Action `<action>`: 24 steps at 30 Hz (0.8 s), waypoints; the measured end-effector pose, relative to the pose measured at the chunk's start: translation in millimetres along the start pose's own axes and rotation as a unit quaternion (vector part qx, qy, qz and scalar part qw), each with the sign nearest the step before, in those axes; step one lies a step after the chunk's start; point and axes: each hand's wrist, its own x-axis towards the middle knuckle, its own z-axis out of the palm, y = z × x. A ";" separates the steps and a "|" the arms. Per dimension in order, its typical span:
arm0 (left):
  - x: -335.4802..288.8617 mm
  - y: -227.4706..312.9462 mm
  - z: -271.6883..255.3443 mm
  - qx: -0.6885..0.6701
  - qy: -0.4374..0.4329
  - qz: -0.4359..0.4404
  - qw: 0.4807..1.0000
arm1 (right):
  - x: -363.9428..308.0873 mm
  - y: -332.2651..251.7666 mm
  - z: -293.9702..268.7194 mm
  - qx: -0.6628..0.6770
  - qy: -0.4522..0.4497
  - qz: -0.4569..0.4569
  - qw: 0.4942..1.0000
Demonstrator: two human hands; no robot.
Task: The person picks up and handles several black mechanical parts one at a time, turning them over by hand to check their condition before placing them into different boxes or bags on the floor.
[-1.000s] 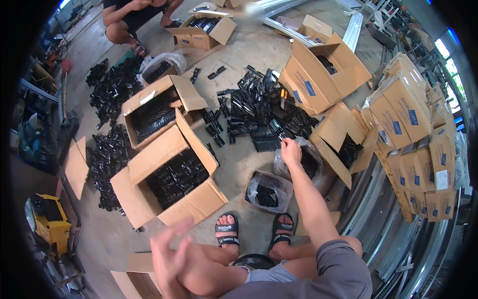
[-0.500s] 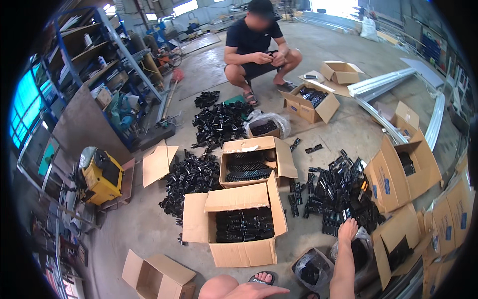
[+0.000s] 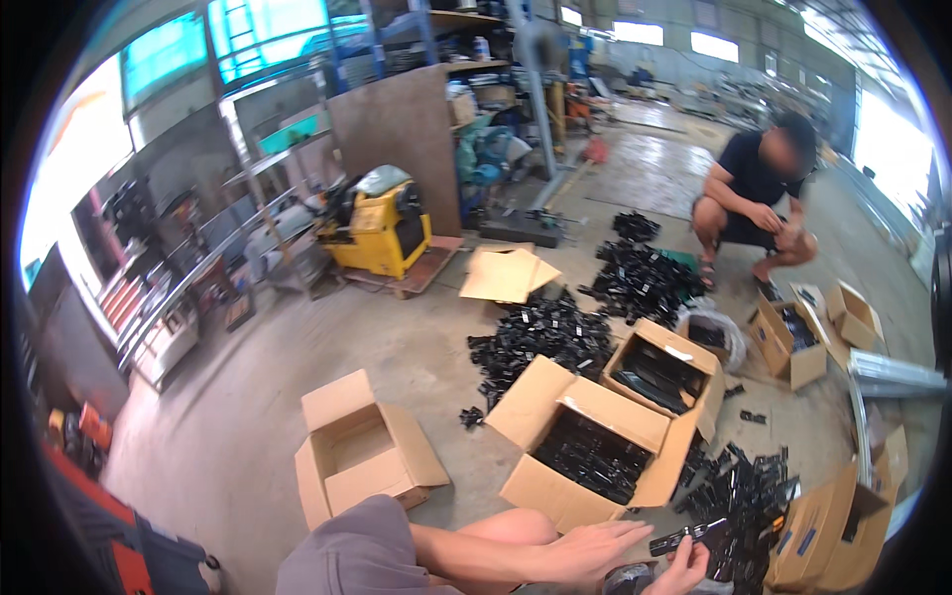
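My right hand (image 3: 684,567) pinches a small flat black part (image 3: 684,538), with a pale glint at its end, by its near side. Beside it my left hand (image 3: 587,551) is stretched out flat above my knee, fingers pointing toward that part and nothing in them. Just beyond the right hand spreads a loose heap of similar black parts (image 3: 744,501). Ahead of my left hand stands an open cardboard box (image 3: 516,486) with rows of black parts (image 3: 592,456) in it. What the parts are exactly, I cannot tell.
A second filled carton (image 3: 709,397) stands behind the first, and a carton with nothing visible inside (image 3: 362,446) lies to the left. Black heaps (image 3: 540,342) cover floor beyond. A co-worker (image 3: 759,188) squats at far right. A yellow machine (image 3: 382,233) stands far left.
The view has swung left, so everything sits further right. My right hand has come back from the heap with a black part. My left hand has come forward toward it.
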 end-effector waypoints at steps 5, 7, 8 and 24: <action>7.1 -4.0 6.6 -0.036 0.026 -0.018 0.999 | -60.1 -52.9 26.6 0.027 -0.018 -0.056 0.998; 5.1 7.9 -6.9 -0.086 -0.006 -0.072 0.994 | -69.1 -45.1 29.6 0.042 -0.030 -0.061 0.997; 3.5 8.5 -8.0 -0.085 -0.001 -0.060 0.995 | -72.6 -47.3 27.4 0.039 -0.018 -0.070 0.997; 9.9 35.5 -17.6 -0.356 -0.115 -0.033 0.927 | -105.9 -118.5 -35.7 0.176 -0.077 -0.021 0.981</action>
